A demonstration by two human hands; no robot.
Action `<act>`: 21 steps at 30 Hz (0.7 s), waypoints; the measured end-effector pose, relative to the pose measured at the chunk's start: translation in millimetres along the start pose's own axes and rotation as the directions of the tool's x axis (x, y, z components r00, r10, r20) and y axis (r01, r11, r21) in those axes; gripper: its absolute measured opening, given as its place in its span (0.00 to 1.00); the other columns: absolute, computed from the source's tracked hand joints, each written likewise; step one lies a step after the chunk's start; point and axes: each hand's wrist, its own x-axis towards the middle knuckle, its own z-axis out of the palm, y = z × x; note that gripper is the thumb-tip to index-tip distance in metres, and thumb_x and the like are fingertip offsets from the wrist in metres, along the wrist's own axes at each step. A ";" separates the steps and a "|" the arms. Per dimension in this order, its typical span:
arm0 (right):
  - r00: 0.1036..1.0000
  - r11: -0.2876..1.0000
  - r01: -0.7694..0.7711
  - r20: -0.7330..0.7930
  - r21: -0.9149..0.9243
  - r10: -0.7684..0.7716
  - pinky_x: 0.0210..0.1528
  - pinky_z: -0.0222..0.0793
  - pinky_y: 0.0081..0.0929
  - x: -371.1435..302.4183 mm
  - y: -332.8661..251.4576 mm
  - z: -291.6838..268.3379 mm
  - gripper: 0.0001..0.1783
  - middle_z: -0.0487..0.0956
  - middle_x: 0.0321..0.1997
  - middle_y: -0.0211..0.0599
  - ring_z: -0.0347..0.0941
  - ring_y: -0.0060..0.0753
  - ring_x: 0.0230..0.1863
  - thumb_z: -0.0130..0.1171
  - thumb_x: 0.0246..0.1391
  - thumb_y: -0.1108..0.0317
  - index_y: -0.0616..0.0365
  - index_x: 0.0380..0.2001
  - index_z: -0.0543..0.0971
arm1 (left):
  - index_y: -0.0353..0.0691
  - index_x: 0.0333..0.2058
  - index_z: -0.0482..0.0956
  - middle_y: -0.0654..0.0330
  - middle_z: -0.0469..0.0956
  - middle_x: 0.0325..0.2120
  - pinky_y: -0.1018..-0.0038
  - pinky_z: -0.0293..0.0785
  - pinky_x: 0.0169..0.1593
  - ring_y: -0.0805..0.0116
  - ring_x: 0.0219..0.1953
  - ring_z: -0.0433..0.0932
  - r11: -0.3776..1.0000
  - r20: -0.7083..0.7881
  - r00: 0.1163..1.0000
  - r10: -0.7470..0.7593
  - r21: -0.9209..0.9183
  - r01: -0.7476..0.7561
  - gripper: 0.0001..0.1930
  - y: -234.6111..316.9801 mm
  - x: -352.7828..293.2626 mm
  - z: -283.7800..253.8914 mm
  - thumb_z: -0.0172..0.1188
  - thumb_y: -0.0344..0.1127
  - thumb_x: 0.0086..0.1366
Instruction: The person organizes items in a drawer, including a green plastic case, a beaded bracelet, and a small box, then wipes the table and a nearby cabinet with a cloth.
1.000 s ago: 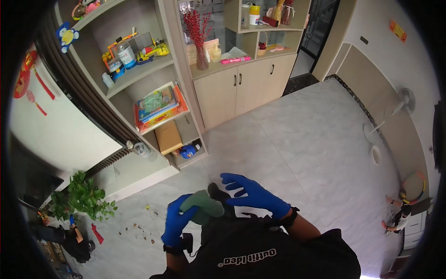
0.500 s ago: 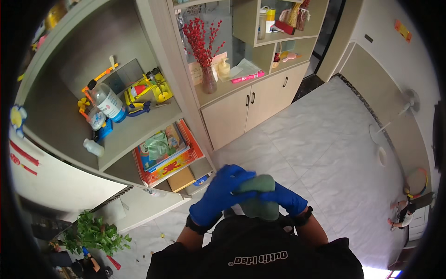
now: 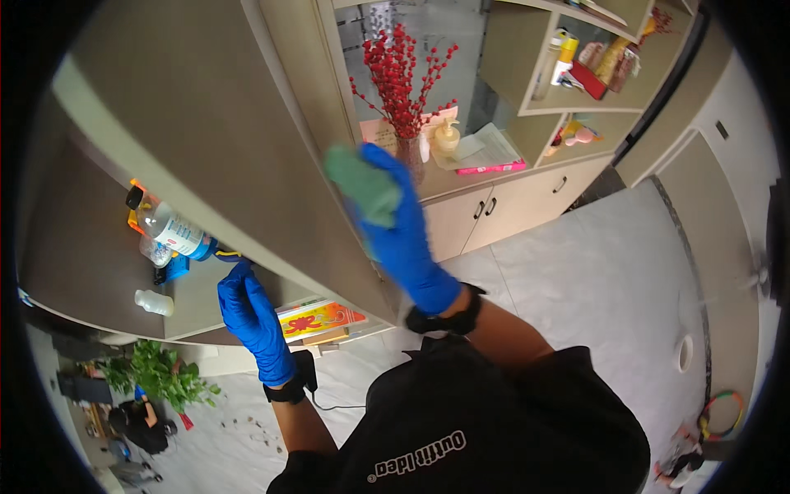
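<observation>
In my right hand, gloved in blue, is a folded green cloth. It is up beside the side panel of the open shelf unit, smeared by motion; whether it touches the panel I cannot tell. My left hand, also in a blue glove, is at the edge of the shelf on the left, fingers bent and pressed together. What they hold, if anything, is hidden. Close by on that shelf are a clear bottle with blue liquid and a small white bottle.
Red berry stems in a glass vase stand on the counter beside a pump bottle and a pink box. Below the shelf lie colourful books. A leafy plant and another person are at lower left.
My hands have parted. The right one has risen with the cloth toward the shelf unit's panel; the left has let go of the cloth and moved left to the shelf. The view has shifted closer.
</observation>
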 end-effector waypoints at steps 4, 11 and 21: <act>0.956 0.977 0.177 0.217 0.116 -0.199 0.71 0.39 0.44 -3.5 4.3 55.6 0.39 0.46 0.72 0.55 0.41 0.57 0.73 0.63 0.51 0.64 0.54 0.65 0.58 | 0.33 0.49 0.75 0.55 0.77 0.43 0.73 0.68 0.52 0.66 0.44 0.75 0.998 -0.030 0.999 0.042 0.053 -0.040 0.14 -20.9 -8.0 -5.8 0.51 0.21 0.64; 0.954 0.969 -0.246 0.181 0.016 0.239 0.72 0.38 0.39 -65.8 71.5 29.0 0.35 0.50 0.71 0.51 0.43 0.48 0.73 0.47 0.63 0.53 0.62 0.66 0.54 | 0.37 0.49 0.75 0.48 0.75 0.48 0.57 0.64 0.56 0.46 0.51 0.72 0.845 0.140 0.973 0.185 0.483 -0.230 0.18 -39.9 -21.1 -18.4 0.55 0.37 0.62; 0.933 0.995 0.092 0.345 0.049 -0.104 0.72 0.35 0.34 4.7 -10.2 49.7 0.38 0.50 0.72 0.47 0.41 0.42 0.74 0.40 0.66 0.48 0.63 0.68 0.49 | 0.40 0.39 0.77 0.55 0.78 0.36 0.65 0.71 0.42 0.53 0.37 0.75 0.816 0.034 0.951 0.307 0.506 -0.281 0.16 7.8 0.5 0.9 0.51 0.20 0.50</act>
